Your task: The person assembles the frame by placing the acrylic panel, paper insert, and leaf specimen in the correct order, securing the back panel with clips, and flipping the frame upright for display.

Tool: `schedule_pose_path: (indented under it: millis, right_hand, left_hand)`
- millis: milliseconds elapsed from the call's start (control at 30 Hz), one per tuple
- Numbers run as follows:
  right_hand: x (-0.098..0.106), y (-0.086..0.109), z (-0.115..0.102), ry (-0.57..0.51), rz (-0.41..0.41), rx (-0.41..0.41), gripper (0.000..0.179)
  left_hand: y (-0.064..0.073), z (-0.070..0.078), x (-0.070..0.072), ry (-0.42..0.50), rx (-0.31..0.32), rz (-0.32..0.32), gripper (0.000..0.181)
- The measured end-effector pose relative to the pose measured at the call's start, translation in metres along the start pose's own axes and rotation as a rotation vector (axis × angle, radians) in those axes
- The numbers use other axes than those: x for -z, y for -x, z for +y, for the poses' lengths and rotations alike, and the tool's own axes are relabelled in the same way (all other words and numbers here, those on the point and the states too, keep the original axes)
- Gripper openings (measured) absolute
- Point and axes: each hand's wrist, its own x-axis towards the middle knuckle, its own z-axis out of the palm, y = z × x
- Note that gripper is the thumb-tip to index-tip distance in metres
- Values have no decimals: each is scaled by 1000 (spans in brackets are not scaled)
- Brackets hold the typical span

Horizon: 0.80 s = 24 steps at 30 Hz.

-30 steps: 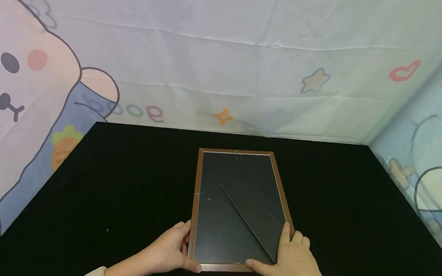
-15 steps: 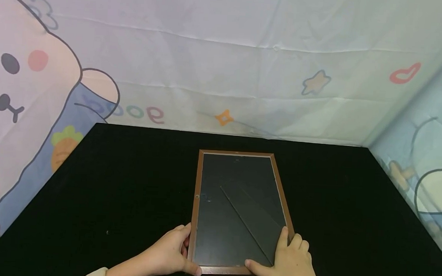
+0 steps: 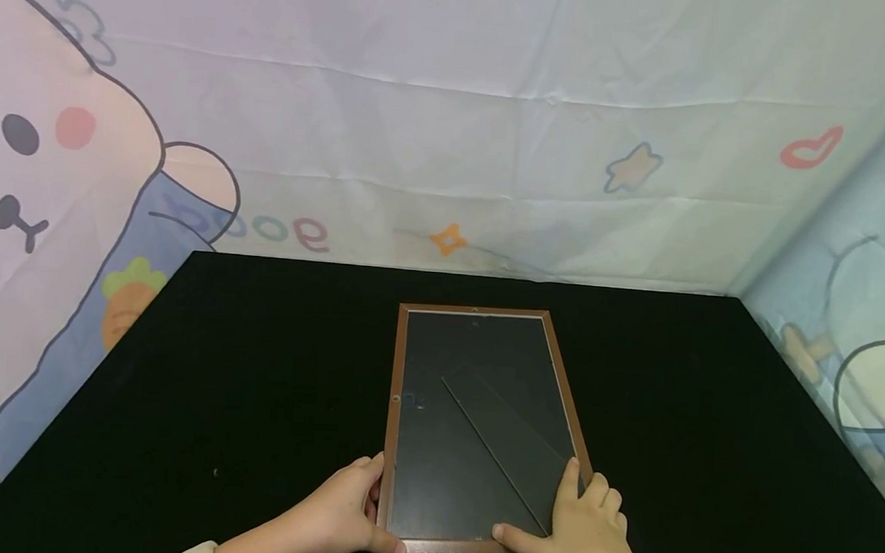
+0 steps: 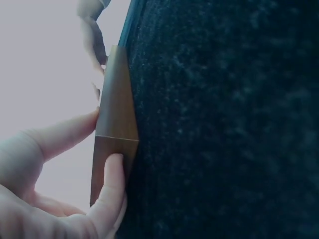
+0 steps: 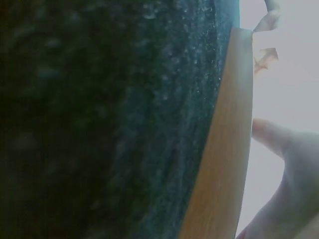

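Observation:
A picture frame (image 3: 388, 441) with a brown wooden border lies back side up, its dark backing board (image 3: 432, 476) facing me. A slanted easel stand flap (image 3: 513, 435) lies along the backing towards the near right corner. My left hand (image 3: 340, 505) grips the near left corner, thumb on the near edge and fingers along the left side; the left wrist view shows the wooden corner (image 4: 115, 142) between thumb and fingers. My right hand (image 3: 587, 526) holds the near right corner, thumb and index finger over the flap's lower end, other fingers around the right edge.
The frame lies on a black cloth-covered table (image 3: 257, 367). Behind it hangs a pale printed curtain (image 3: 420, 125) with a cartoon animal on the left. Another light blue printed sheet (image 3: 863, 273) borders the right side.
The head view has tipped slightly, so everything sits a little lower in it. The dark line along the flap's edge looks thinner. Both hands keep their hold on the picture frame.

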Motion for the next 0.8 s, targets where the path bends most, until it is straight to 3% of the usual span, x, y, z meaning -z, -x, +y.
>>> schedule_pose_path:
  millis: [167, 400, 700, 800]
  right_hand:
    - [6, 2, 7, -39, -31, 15, 131]
    - [28, -5, 22, -191, -124, 49, 113]
    - [53, -41, 38, -359, -191, 179, 97]
    - [60, -56, 41, -388, -210, 182, 95]
  left_hand:
    - [0, -2, -1, 25, 15, 14, 101]
    - [-5, -2, 12, 111, 80, 21, 103]
    - [-39, -4, 32, 125, 178, 138, 95]
    - [-52, -4, 37, 141, 184, 151, 93]
